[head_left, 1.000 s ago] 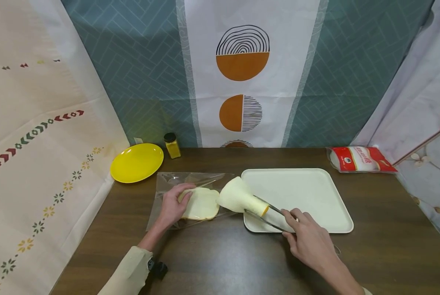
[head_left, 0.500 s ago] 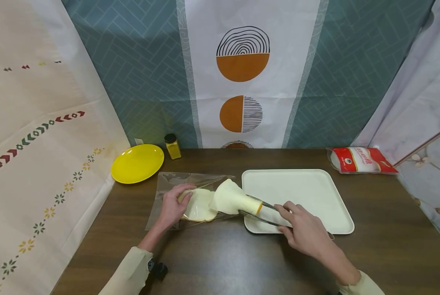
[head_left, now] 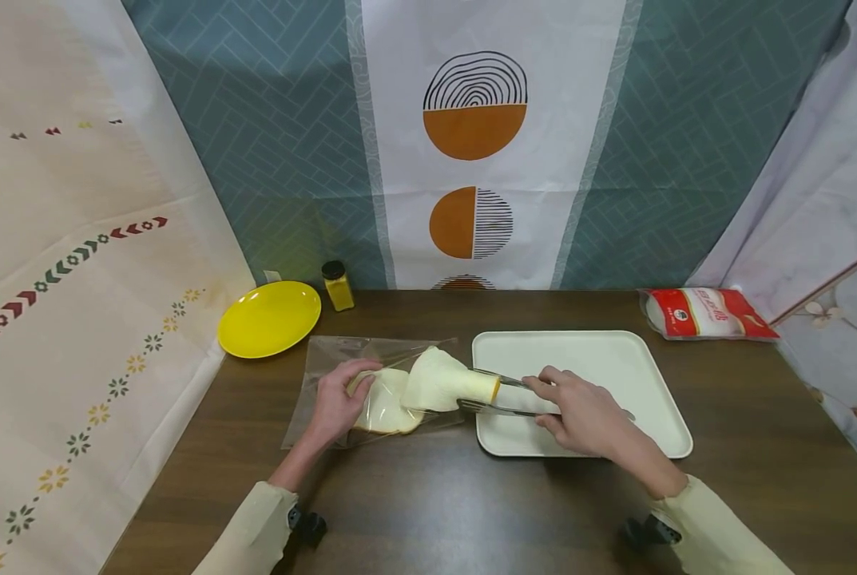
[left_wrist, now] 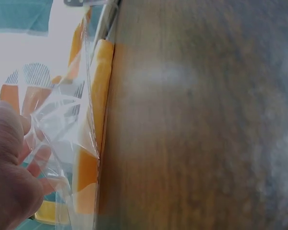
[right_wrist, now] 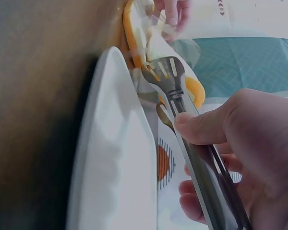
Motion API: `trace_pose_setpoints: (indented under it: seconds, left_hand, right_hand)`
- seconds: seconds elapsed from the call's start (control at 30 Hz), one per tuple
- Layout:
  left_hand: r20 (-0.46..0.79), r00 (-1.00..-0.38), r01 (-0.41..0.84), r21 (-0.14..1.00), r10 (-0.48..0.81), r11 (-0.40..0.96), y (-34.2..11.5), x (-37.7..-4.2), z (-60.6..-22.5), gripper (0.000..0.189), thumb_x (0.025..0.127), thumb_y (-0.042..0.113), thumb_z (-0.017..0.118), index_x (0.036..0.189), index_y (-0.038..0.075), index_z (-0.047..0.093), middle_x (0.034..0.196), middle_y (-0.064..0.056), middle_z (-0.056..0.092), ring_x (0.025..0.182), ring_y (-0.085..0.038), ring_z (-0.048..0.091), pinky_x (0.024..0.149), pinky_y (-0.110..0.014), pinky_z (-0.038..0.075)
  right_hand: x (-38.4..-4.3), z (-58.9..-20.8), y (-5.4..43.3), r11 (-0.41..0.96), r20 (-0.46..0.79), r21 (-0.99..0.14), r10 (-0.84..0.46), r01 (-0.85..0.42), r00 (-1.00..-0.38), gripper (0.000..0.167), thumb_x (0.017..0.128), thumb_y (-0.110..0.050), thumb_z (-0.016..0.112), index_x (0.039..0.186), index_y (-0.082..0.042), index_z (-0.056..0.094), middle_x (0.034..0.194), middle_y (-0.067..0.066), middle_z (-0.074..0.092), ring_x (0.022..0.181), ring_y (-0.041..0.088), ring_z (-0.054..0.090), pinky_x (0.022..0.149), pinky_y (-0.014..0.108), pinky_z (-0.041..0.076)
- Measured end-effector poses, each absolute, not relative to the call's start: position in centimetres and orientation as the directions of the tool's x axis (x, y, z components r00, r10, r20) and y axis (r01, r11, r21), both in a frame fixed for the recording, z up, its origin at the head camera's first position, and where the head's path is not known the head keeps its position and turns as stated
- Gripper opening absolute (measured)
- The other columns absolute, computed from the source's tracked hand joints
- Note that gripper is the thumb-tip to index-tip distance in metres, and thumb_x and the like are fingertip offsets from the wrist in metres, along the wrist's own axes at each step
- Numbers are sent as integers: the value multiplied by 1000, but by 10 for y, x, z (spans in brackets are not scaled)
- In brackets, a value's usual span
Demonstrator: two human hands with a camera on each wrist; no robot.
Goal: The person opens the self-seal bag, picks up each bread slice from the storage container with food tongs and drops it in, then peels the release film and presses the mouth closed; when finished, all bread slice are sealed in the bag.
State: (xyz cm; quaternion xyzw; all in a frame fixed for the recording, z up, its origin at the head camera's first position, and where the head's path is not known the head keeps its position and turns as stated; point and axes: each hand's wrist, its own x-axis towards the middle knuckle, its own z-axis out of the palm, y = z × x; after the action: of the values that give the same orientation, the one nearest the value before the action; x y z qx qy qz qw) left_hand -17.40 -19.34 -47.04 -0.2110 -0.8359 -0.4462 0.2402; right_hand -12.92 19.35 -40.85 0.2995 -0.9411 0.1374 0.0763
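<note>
My left hand (head_left: 337,403) holds the mouth of a clear plastic bag (head_left: 319,359) on the table, the film between its thumb and fingers. Inside the bag lies a pale bread slice (head_left: 383,406); the left wrist view shows its brown crust (left_wrist: 102,79) edge-on. My right hand (head_left: 588,419) grips metal tongs (right_wrist: 201,167). Between their arms sits the narrow, curled end of a second bread slice (head_left: 442,382). The wider end of that slice overlaps the bagged one at the bag's mouth; how far in it reaches is unclear.
A white rectangular tray (head_left: 586,363) lies under the right hand and tongs. Behind the left hand are a yellow plate (head_left: 270,319) and a black-capped yellow jar (head_left: 338,287). A red and white package (head_left: 712,313) rests at the back right.
The right hand has moved left with the tongs, carrying the curled bread slice further over the bag and the slice in it. The left hand has stayed in place.
</note>
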Motion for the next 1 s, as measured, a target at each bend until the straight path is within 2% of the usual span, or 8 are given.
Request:
trace_pose_setpoints:
  seconds: [0.3, 0.53, 0.63, 0.87, 1.0]
  left_hand:
    - [594, -794, 566, 642, 133, 517, -193, -175, -469, 23, 85, -13, 70, 102, 2, 75, 105, -11, 74, 103, -29, 67, 92, -17, 44]
    - [578, -807, 548, 660, 120, 513, -195, -174, -470, 24, 86, -14, 68, 102, 2, 76, 106, -11, 74, 103, -29, 68, 92, -15, 43]
    - [566, -816, 536, 665, 118, 520, -195, -174, -470, 24, 86, -13, 68, 103, 3, 76, 106, -10, 73, 104, -28, 67, 92, -20, 46]
    - [556, -823, 528, 670, 120, 522, -194, -173, -468, 24, 87, -13, 68, 103, 3, 76, 107, -10, 73, 106, -28, 66, 90, -40, 50]
    - [556, -822, 533, 669, 127, 519, -194, -173, -466, 24, 87, -13, 68, 104, 2, 75, 108, -10, 73, 107, -29, 66, 91, -41, 50]
  right_hand:
    - [-137, -403, 195, 781, 190, -218, -555, -586, -810, 54, 78, -16, 86, 127, -7, 67, 107, 5, 60, 81, 18, 54, 53, 30, 47]
    - [-142, -402, 192, 751, 182, -197, -603, -630, -776, 54, 79, -15, 85, 129, -7, 66, 106, 5, 59, 82, 17, 54, 53, 30, 47]
    - [-146, -401, 189, 738, 176, -195, -622, -646, -763, 53, 80, -16, 84, 129, -7, 66, 105, 4, 58, 82, 16, 52, 52, 29, 45]
    - [-158, -401, 181, 705, 167, -192, -662, -683, -731, 53, 82, -18, 83, 130, -5, 65, 108, 5, 57, 80, 15, 51, 53, 29, 44]
    - [-164, -401, 175, 684, 166, -195, -683, -703, -711, 51, 83, -17, 82, 130, -5, 64, 108, 5, 58, 79, 15, 51, 53, 29, 44]
